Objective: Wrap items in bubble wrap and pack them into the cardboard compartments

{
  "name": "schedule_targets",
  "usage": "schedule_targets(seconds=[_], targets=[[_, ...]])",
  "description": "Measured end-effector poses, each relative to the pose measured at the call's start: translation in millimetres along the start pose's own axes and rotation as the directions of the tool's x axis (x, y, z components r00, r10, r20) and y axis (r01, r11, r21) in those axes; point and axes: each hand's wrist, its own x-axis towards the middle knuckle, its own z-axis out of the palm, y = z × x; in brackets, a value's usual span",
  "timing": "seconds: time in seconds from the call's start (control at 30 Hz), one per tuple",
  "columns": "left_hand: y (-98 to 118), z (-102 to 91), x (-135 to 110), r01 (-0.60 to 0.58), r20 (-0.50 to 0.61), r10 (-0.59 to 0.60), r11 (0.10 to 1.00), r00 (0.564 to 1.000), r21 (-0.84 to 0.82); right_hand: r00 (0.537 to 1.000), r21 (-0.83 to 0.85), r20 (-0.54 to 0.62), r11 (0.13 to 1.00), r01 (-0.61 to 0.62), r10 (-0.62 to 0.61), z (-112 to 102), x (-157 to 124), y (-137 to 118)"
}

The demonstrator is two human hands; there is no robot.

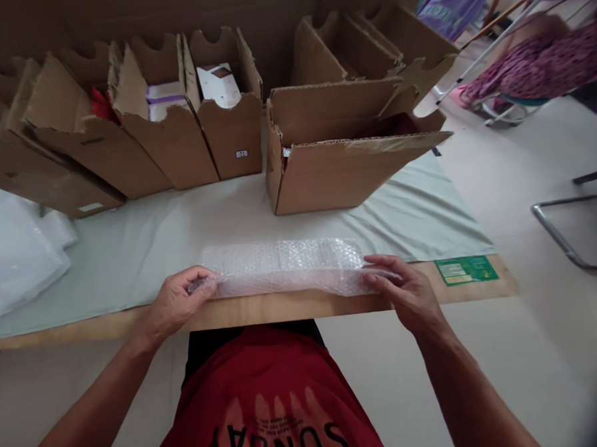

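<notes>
A long clear strip of bubble wrap (pixel 285 257) lies across the front edge of the table, its near part folded up between my hands. At its left end my left hand (pixel 182 296) pinches the wrap between thumb and fingers. My right hand (pixel 404 288) grips the opposite end, thumb below and fingers above. The folded part looks faintly pinkish; whether anything lies inside it I cannot make out.
Several open cardboard boxes (pixel 321 175) line the back of the cloth-covered table (pixel 178 223). White plastic packaging (pixel 20 251) is piled at left. A green label (pixel 466 270) sticks to the front right edge. Beyond it, a seated person (pixel 545 57) and a metal chair leg (pixel 554 230) show.
</notes>
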Motion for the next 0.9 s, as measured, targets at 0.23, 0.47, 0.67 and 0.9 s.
schedule_targets(seconds=[0.23,0.47,0.67,0.9], targets=[[-5.3,10.4,14.1,0.160,-0.125,-0.186,0.968,0.975,-0.191,0.999,0.053,-0.026,0.998,-0.018,0.019,1.6,-4.7,5.4],[-6.7,17.7,21.4,0.192,-0.208,-0.242,0.953,0.948,-0.235,0.999,-0.030,-0.037,1.000,0.005,-0.006,5.9,-7.9,7.2],[-7.4,20.4,20.9,0.183,-0.231,-0.217,0.970,0.948,-0.160,0.977,-0.123,-0.214,0.992,-0.012,-0.015,14.3,11.2,0.8],[-12.4,24.7,16.6,0.151,-0.318,-0.120,0.986,0.941,0.076,0.937,-0.480,-0.260,0.874,0.082,-0.231,22.3,19.1,16.2]])
